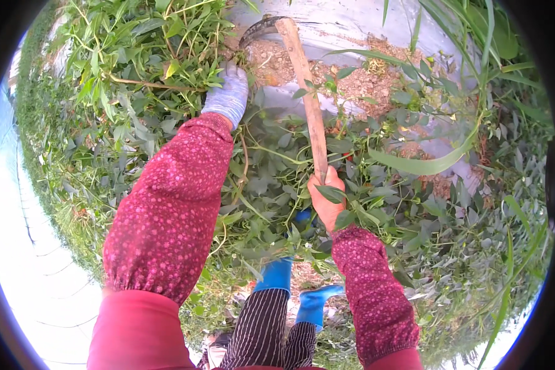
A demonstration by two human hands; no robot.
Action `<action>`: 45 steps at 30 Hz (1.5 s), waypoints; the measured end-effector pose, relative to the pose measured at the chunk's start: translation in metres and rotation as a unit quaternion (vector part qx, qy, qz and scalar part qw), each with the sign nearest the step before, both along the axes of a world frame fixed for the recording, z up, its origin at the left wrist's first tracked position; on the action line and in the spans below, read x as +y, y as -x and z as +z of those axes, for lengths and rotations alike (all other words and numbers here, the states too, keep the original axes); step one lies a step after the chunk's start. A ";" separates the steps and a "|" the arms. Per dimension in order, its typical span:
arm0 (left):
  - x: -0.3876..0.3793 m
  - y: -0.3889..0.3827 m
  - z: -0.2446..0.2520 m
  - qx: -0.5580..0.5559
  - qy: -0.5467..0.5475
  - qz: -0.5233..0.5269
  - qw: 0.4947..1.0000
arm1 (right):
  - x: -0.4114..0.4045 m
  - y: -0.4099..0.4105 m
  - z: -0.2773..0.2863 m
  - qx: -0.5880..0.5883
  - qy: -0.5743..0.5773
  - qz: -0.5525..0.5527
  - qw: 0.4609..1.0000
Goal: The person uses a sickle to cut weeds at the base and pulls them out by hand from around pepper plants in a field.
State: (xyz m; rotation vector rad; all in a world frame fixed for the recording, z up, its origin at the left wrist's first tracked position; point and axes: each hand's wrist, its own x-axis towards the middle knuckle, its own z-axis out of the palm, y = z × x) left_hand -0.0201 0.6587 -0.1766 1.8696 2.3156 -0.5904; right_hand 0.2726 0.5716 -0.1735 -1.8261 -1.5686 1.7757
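Note:
My left hand (226,92), in a pale blue-grey knit glove, grips a bushy green plant (166,60) low at its stems. Leaves and stems hide part of its fingers. My bare right hand (327,196) is closed around the lower end of a sickle's wooden handle (307,88). At the far end of the handle, the sickle's curved metal blade (259,30) arcs left towards the base of that plant, just beyond my gloved fingers. Whether the blade touches the stems cannot be made out. A few leaves overlap my right hand.
Pale plastic mulch film (342,21) covers the bed, with bare crumbly soil (365,88) showing through. Low leafy plants (277,171) fill the space between my arms. Long grass blades (425,164) arch in from the right. My blue boots (312,307) stand among the plants below.

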 end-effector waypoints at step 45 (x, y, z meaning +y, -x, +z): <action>0.148 0.050 -0.050 0.162 0.353 -0.117 0.914 | 0.019 0.009 -0.043 0.086 0.006 -0.349 0.933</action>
